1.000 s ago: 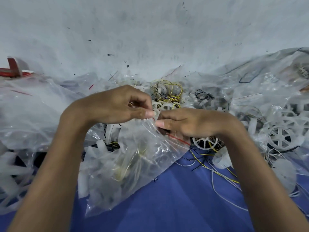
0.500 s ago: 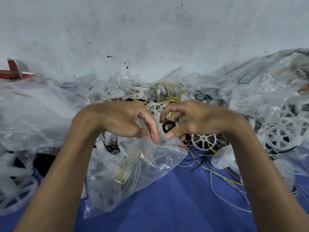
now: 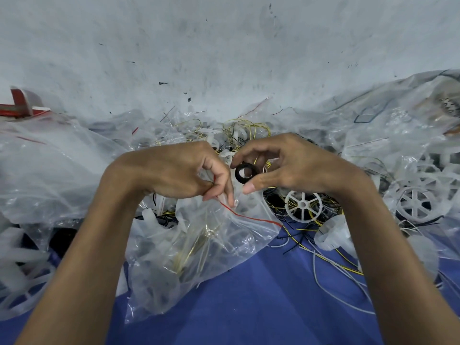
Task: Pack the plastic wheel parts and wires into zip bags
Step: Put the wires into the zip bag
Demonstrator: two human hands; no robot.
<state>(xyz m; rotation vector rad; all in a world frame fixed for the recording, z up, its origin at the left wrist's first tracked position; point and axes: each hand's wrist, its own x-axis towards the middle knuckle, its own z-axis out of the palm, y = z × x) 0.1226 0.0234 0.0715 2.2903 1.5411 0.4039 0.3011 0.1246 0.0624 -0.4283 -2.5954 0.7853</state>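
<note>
A clear zip bag (image 3: 199, 250) with a red seal line lies in the middle, holding white plastic parts and thin wires. My left hand (image 3: 179, 170) pinches the bag's upper edge near the red line. Just to its right, my right hand (image 3: 281, 165) holds a small black ring tyre (image 3: 245, 173) between thumb and fingers, above the bag's mouth. A white spoked wheel (image 3: 302, 204) lies below my right hand among yellow, black and white wires (image 3: 321, 247).
Large clear bags (image 3: 44, 170) of white parts pile up at left and at right (image 3: 410, 150). Another spoked wheel (image 3: 414, 202) sits at right. The blue mat (image 3: 261, 307) shows in front. A red and white object (image 3: 20, 108) stands far left against the grey wall.
My right hand has let go of the bag's edge, picked up the black ring tyre and raised it. My left hand keeps pinching the bag's edge.
</note>
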